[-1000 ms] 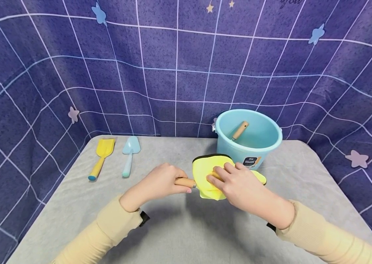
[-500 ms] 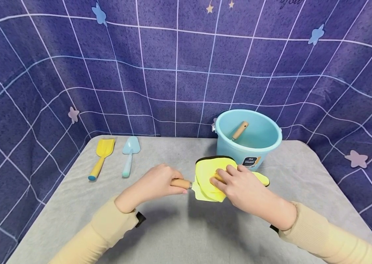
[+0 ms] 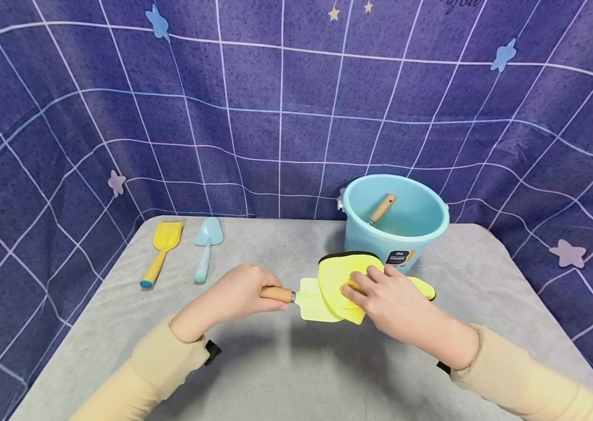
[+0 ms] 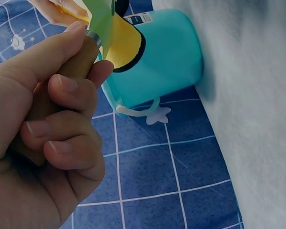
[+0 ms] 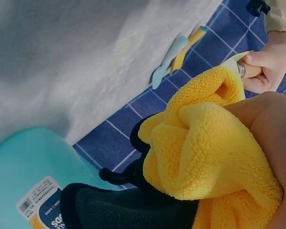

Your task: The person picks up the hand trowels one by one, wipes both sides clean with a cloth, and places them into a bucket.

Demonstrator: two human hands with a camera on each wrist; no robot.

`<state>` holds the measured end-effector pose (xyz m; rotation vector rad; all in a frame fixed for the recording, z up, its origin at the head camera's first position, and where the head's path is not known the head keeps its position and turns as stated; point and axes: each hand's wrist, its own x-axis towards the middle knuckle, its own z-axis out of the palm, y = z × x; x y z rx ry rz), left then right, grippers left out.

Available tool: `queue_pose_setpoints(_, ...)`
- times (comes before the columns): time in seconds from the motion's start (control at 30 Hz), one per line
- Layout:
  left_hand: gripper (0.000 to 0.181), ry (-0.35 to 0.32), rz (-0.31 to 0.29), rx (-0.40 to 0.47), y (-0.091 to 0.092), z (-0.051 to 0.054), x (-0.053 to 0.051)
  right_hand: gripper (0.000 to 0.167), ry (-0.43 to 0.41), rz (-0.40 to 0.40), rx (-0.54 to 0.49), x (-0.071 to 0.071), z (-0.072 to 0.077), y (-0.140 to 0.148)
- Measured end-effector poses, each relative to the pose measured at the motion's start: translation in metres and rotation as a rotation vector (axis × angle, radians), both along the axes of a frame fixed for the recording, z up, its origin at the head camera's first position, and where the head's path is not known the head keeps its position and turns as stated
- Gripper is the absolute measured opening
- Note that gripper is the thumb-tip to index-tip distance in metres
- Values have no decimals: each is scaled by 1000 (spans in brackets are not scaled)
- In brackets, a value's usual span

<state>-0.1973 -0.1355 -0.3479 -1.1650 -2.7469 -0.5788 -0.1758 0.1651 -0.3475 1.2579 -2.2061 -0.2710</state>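
Purple fabric (image 3: 254, 70) hung behind a grey counter (image 3: 133, 356), where a light-blue bucket (image 3: 360, 245) stood; a wide swing of the yellow cloth (image 3: 337, 275) might have knocked it, as they were near. Black-edged and bunched, the cloth was gripped in the right hand (image 3: 396, 298) and covered part of the trowel (image 3: 311, 304). Uneven pressure there could have twisted the trowel in the left hand (image 3: 238, 292), which was wrapped round its wooden handle (image 3: 277, 294); slack folds could have slipped off. The bucket's label (image 5: 45, 202) carried a barcode (image 5: 25, 205) and lettering too partial to read; cropped script atop the fabric seemingly said "you" (image 3: 461, 4).
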Motion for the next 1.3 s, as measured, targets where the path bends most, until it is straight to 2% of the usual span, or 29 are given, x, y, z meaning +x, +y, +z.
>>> queue_pose_setpoints(0.4,19,-29,1,27,-9,-1,3,35,-6,-13,-26,1,-1,12)
queue_pose_setpoints(0.73,19,-67,55,41,-17,2,4,38,-13,-28,-60,1,-4,20)
queue_pose_setpoints(0.9,20,-59,63,52,-22,5,6,37,-6,-23,-72,0,-6,20)
queue_pose_setpoints(1.03,15,-79,89,63,-26,8,7,36,-8,-25,-76,0,-8,21)
queue_pose_setpoints(1.17,11,-104,122,72,-31,14,8,36,-13,-36,-71,0,-12,22)
queue_pose_setpoints(1.3,11,-87,139,80,-35,21,10,36,-20,-41,-79,1,-15,22)
